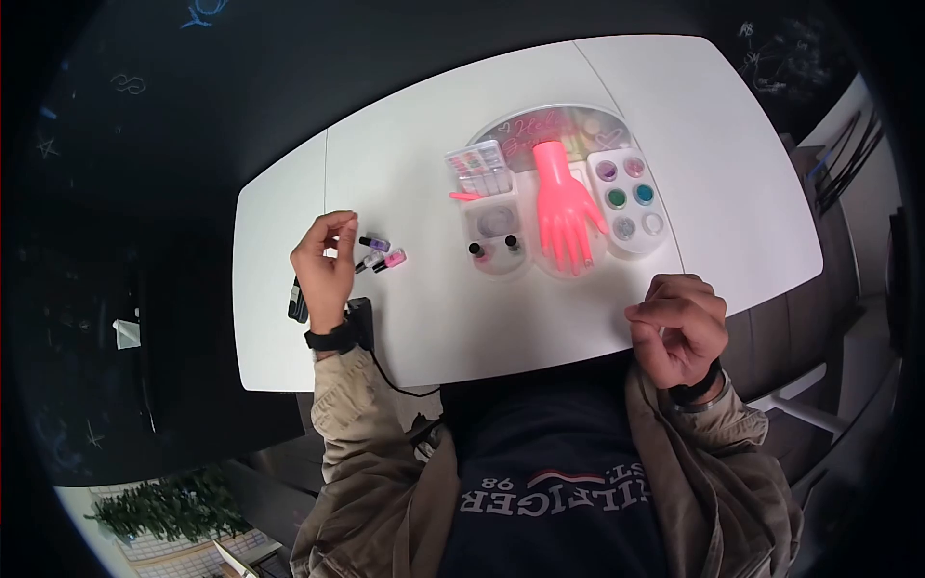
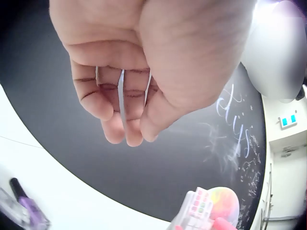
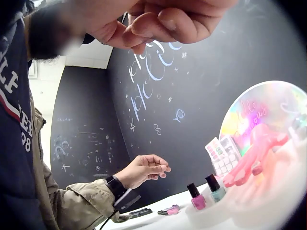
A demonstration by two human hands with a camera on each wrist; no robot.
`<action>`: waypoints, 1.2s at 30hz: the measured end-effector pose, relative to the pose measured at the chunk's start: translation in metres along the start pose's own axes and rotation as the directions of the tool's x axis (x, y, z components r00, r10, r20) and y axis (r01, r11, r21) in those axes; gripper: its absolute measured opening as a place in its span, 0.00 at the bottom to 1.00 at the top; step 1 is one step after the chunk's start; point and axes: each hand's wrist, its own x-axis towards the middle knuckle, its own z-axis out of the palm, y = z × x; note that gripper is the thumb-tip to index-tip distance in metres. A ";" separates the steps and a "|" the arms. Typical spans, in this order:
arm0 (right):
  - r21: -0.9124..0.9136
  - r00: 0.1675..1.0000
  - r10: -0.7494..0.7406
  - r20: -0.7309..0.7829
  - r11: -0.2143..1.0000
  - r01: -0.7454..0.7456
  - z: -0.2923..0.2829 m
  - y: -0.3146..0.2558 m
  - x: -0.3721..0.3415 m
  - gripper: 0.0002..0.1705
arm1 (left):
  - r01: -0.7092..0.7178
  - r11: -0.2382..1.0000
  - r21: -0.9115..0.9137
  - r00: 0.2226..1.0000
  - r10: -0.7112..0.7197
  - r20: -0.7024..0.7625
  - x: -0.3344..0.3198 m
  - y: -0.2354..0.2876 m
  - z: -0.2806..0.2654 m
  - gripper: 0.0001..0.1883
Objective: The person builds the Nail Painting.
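Observation:
My left hand [image 1: 326,258] is raised over the left part of the table, fingers loosely bent and nothing between them. Just right of it lie several small nail polish bottles, among them a purple one [image 1: 375,244] and a pink one [image 1: 390,260]. My right hand [image 1: 678,323] hovers by the front edge with its fingers loosely curled and no object showing in it. Between the hands, a bright pink practice hand [image 1: 564,207] stands fingers toward me on a white nail-kit case. Two black-capped bottles [image 3: 196,196] sit in the case's left side.
On the case's right side, a tray [image 1: 626,159] holds several round pots of coloured glitter. A clear box of press-on nails [image 1: 480,169] leans at the left, before the round mirrored lid [image 1: 515,123]. A black device [image 1: 298,301] with a cable lies beside the left wrist.

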 end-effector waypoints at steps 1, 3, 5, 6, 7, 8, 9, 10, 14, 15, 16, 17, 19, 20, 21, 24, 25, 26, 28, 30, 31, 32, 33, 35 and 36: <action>-0.012 1.000 -0.004 -0.004 1.000 0.004 0.000 0.000 0.000 0.07 | 0.025 0.999 0.035 0.999 -0.026 0.037 0.002 -0.012 -0.003 0.06; -0.023 1.000 -0.007 -0.011 1.000 0.007 0.001 0.000 -0.001 0.07 | 0.070 0.992 0.107 0.991 -0.082 0.107 0.005 -0.033 -0.008 0.07; -0.015 1.000 -0.004 -0.013 1.000 0.003 0.001 0.000 -0.001 0.07 | 0.042 0.982 0.184 0.983 -0.074 0.169 0.006 -0.049 -0.007 0.08; -0.007 1.000 -0.001 -0.015 1.000 0.000 0.002 0.000 -0.001 0.07 | 0.019 0.982 0.189 0.978 -0.057 0.201 0.005 -0.061 -0.005 0.09; 0.001 1.000 0.003 -0.016 1.000 -0.003 0.003 0.000 0.000 0.07 | -0.003 0.981 0.193 0.972 -0.042 0.232 0.005 -0.067 -0.003 0.10; 0.011 1.000 0.008 -0.015 1.000 -0.007 0.003 -0.001 0.000 0.07 | -0.019 0.982 0.188 0.966 -0.031 0.258 0.006 -0.074 -0.001 0.14; 0.002 1.000 -0.002 -0.009 1.000 0.002 0.003 0.000 0.000 0.07 | -0.014 0.979 0.205 0.958 -0.045 0.283 0.004 -0.080 0.001 0.15; -0.008 1.000 -0.012 -0.003 1.000 0.012 0.004 0.001 0.000 0.07 | -0.011 0.975 0.220 0.949 -0.059 0.308 0.004 -0.082 0.004 0.15; -0.033 1.000 -0.020 0.004 0.999 0.020 0.004 0.000 0.000 0.07 | -0.055 0.946 0.319 0.938 -0.060 0.340 0.003 -0.081 0.009 0.18; -0.045 1.000 -0.030 0.003 0.999 0.030 0.004 0.001 0.000 0.07 | -0.060 0.947 0.314 0.938 -0.054 0.343 0.004 -0.083 0.011 0.18; -0.056 0.999 -0.040 0.003 0.998 0.040 0.004 0.001 0.001 0.07 | -0.065 0.948 0.311 0.937 -0.049 0.346 0.004 -0.085 0.012 0.17; -0.066 0.999 -0.050 0.003 0.997 0.050 0.004 0.001 0.001 0.07 | -0.069 0.949 0.307 0.937 -0.045 0.348 0.004 -0.087 0.013 0.17; -0.047 1.000 -0.031 0.001 0.998 0.031 0.004 0.001 0.000 0.07 | -0.074 0.958 0.279 0.940 -0.026 0.340 0.005 -0.087 0.013 0.16; -0.038 1.000 -0.022 0.000 0.999 0.022 0.005 0.001 0.000 0.07 | -0.078 0.961 0.264 0.942 -0.016 0.335 0.005 -0.085 0.013 0.16; -0.036 1.000 -0.018 0.007 0.999 0.018 0.004 0.001 0.000 0.07 | -0.080 0.963 0.257 0.948 -0.006 0.317 0.005 -0.083 0.012 0.15; -0.037 1.000 -0.008 0.019 0.999 0.009 0.002 0.001 0.000 0.07 | -0.169 0.952 0.254 0.959 0.099 0.266 0.005 -0.046 0.004 0.14; -0.040 1.000 -0.010 0.018 0.999 0.011 0.002 0.001 0.000 0.07 | -0.252 0.930 0.268 0.950 0.186 0.250 0.004 -0.028 0.002 0.14; -0.041 1.000 -0.012 0.017 0.999 0.013 0.003 0.001 -0.001 0.08 | -0.332 0.899 0.284 0.933 0.270 0.236 0.003 -0.009 -0.001 0.14; -0.029 1.000 -0.002 0.014 1.000 0.002 0.005 0.001 -0.002 0.07 | -0.366 0.911 0.187 0.924 0.334 0.185 0.000 0.029 -0.005 0.13; -0.031 1.000 0.005 0.015 1.000 -0.004 0.005 0.001 -0.003 0.07 | -0.364 0.930 0.052 0.926 0.355 0.126 -0.007 0.066 -0.005 0.12; -0.039 1.000 0.007 0.018 0.999 -0.006 0.004 0.000 -0.003 0.07 | -0.374 0.928 0.007 0.918 0.369 0.146 -0.010 0.081 -0.003 0.13; -0.047 1.000 0.008 0.020 0.999 -0.007 0.004 -0.001 -0.003 0.07 | -0.382 0.923 -0.039 0.909 0.383 0.165 -0.013 0.094 -0.001 0.13; -0.049 1.000 0.007 0.020 0.999 -0.006 0.004 -0.001 -0.003 0.07 | -0.390 0.917 -0.084 0.899 0.398 0.182 -0.016 0.103 0.004 0.13; -0.057 1.000 0.005 0.017 0.998 -0.004 0.003 -0.002 -0.002 0.07 | -0.423 0.894 -0.147 0.856 0.448 0.259 -0.022 0.107 0.023 0.14; -0.057 1.000 0.004 0.015 0.998 -0.003 0.003 -0.002 -0.001 0.07 | -0.441 0.883 -0.162 0.832 0.470 0.295 -0.025 0.106 0.033 0.14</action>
